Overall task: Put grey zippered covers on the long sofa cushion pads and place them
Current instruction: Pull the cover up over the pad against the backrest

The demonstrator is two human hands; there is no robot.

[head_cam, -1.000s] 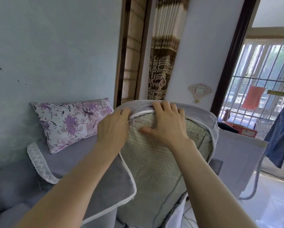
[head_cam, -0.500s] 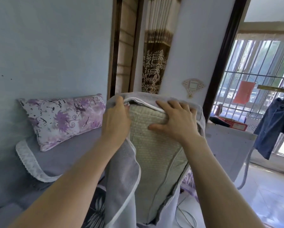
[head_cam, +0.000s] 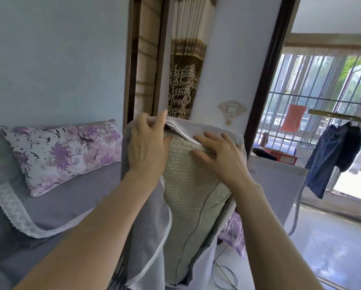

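A long cushion pad (head_cam: 188,197) with a pale green woven face stands on end in front of me. A grey cover (head_cam: 148,233) with white piping wraps its top and left side and hangs open down the front. My left hand (head_cam: 146,147) pinches the cover's top left corner. The fingers of my right hand (head_cam: 219,155) lie spread on the pad just under the cover's white edge, near the top right. The pad's lower end is out of sight.
A grey sofa (head_cam: 56,206) with a lace-edged throw and a purple floral pillow (head_cam: 64,151) is on the left. A grey-covered box (head_cam: 278,189) stands to the right. Beyond it are a barred balcony door, hanging clothes (head_cam: 334,155) and tiled floor with a cable (head_cam: 225,275).
The pad now stands more upright and closer to me. My left hand has gone from flat on the cover to a pinch at the top corner. My right hand slid right along the cover's edge.
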